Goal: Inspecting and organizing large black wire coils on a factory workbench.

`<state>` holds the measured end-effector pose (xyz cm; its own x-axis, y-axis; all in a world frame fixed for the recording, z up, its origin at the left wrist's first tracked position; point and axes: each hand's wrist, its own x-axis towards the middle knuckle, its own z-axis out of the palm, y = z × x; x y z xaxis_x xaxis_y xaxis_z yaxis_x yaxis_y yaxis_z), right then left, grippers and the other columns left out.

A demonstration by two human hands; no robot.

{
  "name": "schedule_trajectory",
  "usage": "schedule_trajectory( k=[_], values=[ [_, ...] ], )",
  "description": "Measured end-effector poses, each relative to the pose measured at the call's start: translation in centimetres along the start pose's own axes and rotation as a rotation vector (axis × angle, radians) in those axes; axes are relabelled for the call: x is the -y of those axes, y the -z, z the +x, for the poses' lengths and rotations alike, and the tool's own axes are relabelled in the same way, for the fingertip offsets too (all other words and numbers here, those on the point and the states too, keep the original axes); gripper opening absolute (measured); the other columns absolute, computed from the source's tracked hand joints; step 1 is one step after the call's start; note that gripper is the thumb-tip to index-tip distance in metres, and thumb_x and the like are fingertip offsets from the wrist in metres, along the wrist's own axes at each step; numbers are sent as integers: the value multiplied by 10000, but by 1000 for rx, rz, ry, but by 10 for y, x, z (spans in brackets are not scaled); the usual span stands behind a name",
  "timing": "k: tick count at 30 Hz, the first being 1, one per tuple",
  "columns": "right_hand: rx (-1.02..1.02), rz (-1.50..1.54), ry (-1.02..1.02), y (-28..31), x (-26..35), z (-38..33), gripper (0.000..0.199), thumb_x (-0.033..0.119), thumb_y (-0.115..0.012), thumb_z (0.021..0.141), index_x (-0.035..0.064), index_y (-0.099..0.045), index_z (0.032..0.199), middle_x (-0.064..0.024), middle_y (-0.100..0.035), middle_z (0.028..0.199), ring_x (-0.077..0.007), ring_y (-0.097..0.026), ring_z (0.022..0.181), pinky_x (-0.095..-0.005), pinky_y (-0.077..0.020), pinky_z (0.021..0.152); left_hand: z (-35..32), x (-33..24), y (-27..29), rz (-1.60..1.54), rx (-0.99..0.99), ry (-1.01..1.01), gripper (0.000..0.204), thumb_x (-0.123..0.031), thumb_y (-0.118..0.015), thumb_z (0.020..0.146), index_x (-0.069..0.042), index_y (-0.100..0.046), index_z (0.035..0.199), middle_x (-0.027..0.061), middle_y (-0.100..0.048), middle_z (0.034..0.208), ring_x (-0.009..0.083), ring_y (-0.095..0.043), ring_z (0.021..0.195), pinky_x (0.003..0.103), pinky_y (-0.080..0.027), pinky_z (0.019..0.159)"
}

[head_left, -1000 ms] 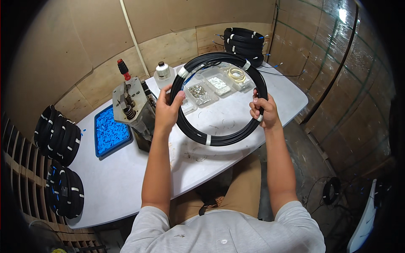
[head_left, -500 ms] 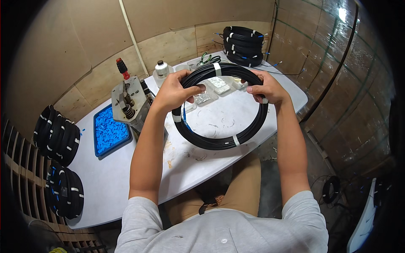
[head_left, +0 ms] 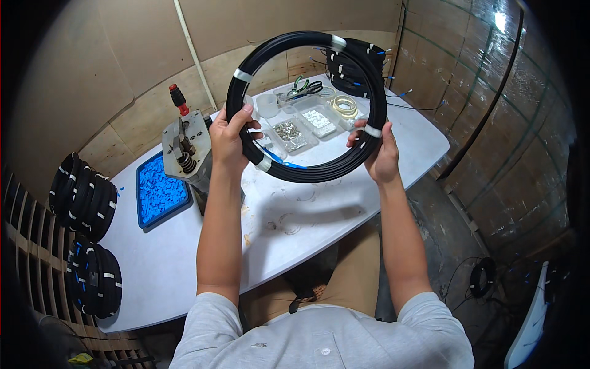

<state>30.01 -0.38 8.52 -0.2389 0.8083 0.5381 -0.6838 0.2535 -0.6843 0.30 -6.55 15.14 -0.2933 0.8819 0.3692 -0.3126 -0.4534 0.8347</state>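
Between my hands a black cable coil (head_left: 319, 174) is held up above the table, its ring tilted toward me. White tape bands wrap it at several spots, and a blue connector (head_left: 294, 165) shows along its lower inner edge. My left hand (head_left: 228, 138) grips the coil's left side, thumb over the front. Round the right side, near a tape band, my right hand (head_left: 384, 157) is closed, with fingertips showing inside the ring. Through the ring I see clear trays of small metal parts (head_left: 287, 131) and white pieces (head_left: 319, 123).
A metal bench press (head_left: 187, 144) stands left of my left hand, beside a blue tray of small blue parts (head_left: 144, 224). Coil stacks sit at the left (head_left: 92, 197) and far right (head_left: 335, 71). Scissors (head_left: 307, 90) and a cream tape roll (head_left: 344, 106) lie at the back.
Both hands have raised the coil away from me and turned it, so the tape bands and blue connector sit elsewhere round the ring. My grip has moved lower on its sides.
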Motion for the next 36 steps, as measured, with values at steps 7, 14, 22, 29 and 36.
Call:
schedule_trajectory(
  k=[7,14,22,29,36],
  values=[
    [-186,-99,103,-48,15,1,404,395,-417,1044,56,-465,1259,-111,-571,1045,-175,-596,741,-292,-513,579,-14,32,10,-211,-118,71,189,-237,-698,903,-90,-588,860,22,-590,742,136,-625,666,295,-564,566],
    [-292,83,-31,-10,2,4,342,362,-457,1026,47,-502,1151,-111,-600,966,-147,-550,659,-259,-447,484,-39,31,-9,-163,-67,48,297,-357,-628,957,-76,-548,1009,4,-547,728,115,-569,609,272,-512,530],
    [-223,77,-5,-33,9,-12,363,243,-353,995,77,-444,1305,-129,-569,1079,-153,-532,783,-276,-460,577,-35,45,7,-200,-146,132,390,-426,-534,990,-48,-531,1083,21,-543,725,108,-543,582,257,-490,512],
    [-145,51,20,-23,12,-7,452,179,-369,980,75,-335,1418,-152,-570,1099,-150,-532,775,-268,-464,588,-40,48,13,-145,-101,135,443,-421,-514,996,-29,-512,1203,62,-609,833,141,-594,707,269,-504,606],
    [-93,21,-18,-2,18,-1,418,82,-580,946,36,-439,1337,-112,-585,1008,-88,-493,670,-232,-424,537,-37,25,14,92,75,36,366,-333,-577,973,-9,-570,1144,127,-666,999,182,-661,839,310,-523,796]
  ],
)
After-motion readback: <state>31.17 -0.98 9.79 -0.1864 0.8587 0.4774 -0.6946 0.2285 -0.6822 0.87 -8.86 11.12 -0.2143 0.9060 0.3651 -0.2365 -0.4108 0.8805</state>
